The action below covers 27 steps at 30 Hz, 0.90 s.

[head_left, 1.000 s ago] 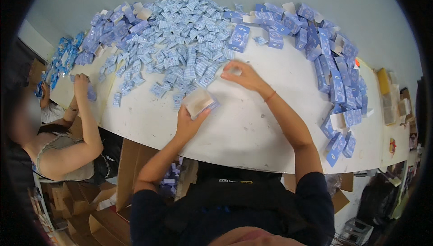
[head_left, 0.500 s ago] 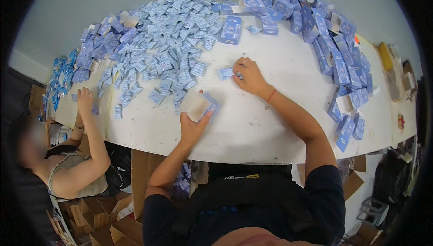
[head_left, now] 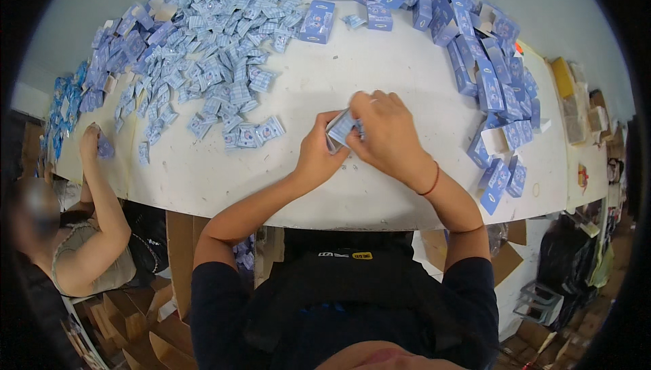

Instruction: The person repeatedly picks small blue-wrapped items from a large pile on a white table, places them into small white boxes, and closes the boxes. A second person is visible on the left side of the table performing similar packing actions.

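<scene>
Fingers of our left hand point(head_left: 319, 154) wrap around a small open box point(head_left: 331, 143) over the white table point(head_left: 400, 65). Our right hand point(head_left: 388, 132) pinches a light-blue packet point(head_left: 344, 128) at the box's mouth; how far inside it sits, we cannot tell. Ahead to our left, we see a heap of similar packets point(head_left: 224, 37); to our right, a curving pile of purple-blue boxes point(head_left: 489, 88).

Packing workshop, by the look: long white surface point(head_left: 380, 197), heaped blue sachets point(head_left: 224, 44), piled blue folding cartons point(head_left: 489, 88), open cardboard boxes point(head_left: 126, 316) below, co-worker point(head_left: 102, 255) alongside at the left.
</scene>
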Available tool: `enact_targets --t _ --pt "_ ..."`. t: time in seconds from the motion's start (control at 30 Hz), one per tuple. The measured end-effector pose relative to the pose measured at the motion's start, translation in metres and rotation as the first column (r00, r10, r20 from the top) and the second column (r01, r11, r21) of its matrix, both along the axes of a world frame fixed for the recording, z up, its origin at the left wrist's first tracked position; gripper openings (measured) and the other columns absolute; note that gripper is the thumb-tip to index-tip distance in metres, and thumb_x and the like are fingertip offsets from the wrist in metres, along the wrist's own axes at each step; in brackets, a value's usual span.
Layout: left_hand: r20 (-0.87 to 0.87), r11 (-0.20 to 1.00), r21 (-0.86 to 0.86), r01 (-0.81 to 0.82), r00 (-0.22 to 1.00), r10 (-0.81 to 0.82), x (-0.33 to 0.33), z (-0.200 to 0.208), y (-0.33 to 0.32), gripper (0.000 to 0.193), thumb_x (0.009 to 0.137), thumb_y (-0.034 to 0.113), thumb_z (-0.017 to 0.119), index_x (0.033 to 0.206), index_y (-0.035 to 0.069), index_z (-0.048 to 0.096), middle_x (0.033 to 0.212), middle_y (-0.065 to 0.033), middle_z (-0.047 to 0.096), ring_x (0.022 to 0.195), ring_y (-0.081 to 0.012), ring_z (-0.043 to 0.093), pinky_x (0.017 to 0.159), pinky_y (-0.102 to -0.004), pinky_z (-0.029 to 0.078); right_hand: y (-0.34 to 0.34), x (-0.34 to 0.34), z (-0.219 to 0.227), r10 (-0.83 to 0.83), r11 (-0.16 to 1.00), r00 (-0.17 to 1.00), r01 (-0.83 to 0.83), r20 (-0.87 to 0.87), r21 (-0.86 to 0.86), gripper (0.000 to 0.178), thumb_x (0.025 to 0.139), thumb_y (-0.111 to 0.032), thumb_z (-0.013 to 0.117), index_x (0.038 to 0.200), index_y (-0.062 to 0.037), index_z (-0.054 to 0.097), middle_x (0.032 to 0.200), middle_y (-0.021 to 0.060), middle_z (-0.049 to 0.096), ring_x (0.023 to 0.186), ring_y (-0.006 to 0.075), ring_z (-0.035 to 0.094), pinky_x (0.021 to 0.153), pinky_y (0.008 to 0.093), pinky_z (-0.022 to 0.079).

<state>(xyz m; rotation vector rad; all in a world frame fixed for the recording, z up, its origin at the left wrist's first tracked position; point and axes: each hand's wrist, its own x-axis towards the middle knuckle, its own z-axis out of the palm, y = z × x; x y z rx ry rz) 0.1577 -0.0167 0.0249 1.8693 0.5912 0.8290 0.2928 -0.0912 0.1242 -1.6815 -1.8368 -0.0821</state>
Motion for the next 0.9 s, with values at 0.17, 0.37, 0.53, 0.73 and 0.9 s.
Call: enact_targets --t 0.17,0.37,0.53,0.73,0.9 --pt "0.052 0.999 -0.04 0.015 0.999 -0.013 0.0 -0.003 -0.004 0.053 0.081 0.012 0.067 0.126 0.002 0.039 0.102 -0.0182 0.064 0.09 -0.0319 0.066 0.075 -0.0362 0.051 0.017 -0.018 -0.017 0.109 0.992 0.994 -0.107 -0.023 0.069 0.034 0.066 -0.004 0.057 0.099 -0.005 0.052 0.096 0.0153 0.057 0.091 0.0326 0.052 0.084 0.0414 0.039" --pt "0.145 0.994 -0.098 0.055 0.989 -0.04 0.003 -0.004 0.0 0.055 0.081 0.018 0.068 0.125 0.001 0.039 0.103 -0.0208 0.063 0.093 -0.0342 0.064 0.078 -0.0387 0.05 0.018 -0.021 -0.061 0.078 0.976 0.993 -0.094 0.089 0.195 0.063 0.083 -0.022 0.054 0.14 0.0011 0.039 0.147 0.0296 0.029 0.135 0.0474 0.03 0.108 0.0529 0.026" --pt "0.184 0.986 -0.02 0.166 0.97 -0.16 -0.001 -0.021 0.0 0.054 0.083 0.018 0.067 0.122 -0.001 0.036 0.092 -0.0163 0.06 0.084 -0.0306 0.061 0.075 -0.0366 0.049 0.011 -0.032 -0.052 0.064 0.997 0.997 -0.065 0.032 0.044 0.079 0.095 -0.053 0.042 0.151 0.0004 0.022 0.156 0.0286 0.011 0.144 0.048 0.01 0.115 0.0545 0.009" --pt "0.352 0.816 -0.483 0.319 0.924 -0.153 -0.01 -0.004 -0.002 0.044 0.09 0.019 0.064 0.118 0.0 0.036 0.084 -0.0055 0.053 0.076 -0.013 0.051 0.07 -0.0299 0.045 0.015 -0.031 -0.054 0.218 0.974 0.692 -0.112 -0.689 0.196 0.087 0.096 -0.066 0.015 0.153 -0.0011 0.004 0.16 0.018 0.003 0.148 0.0332 0.005 0.118 0.0476 0.003" --pt "0.314 0.942 -0.317 0.113 0.949 -0.008 0.001 0.003 -0.008 0.025 0.091 0.01 0.06 0.109 0.002 0.044 0.081 -0.0046 0.053 0.072 -0.0093 0.048 0.062 -0.0275 0.042 -0.016 -0.005 -0.075 0.177 0.977 0.681 -0.034 -0.71 0.21 0.052 0.096 -0.022 0.049 0.14 0.0014 0.036 0.147 0.0171 0.038 0.141 0.0338 0.029 0.113 0.0455 0.026"
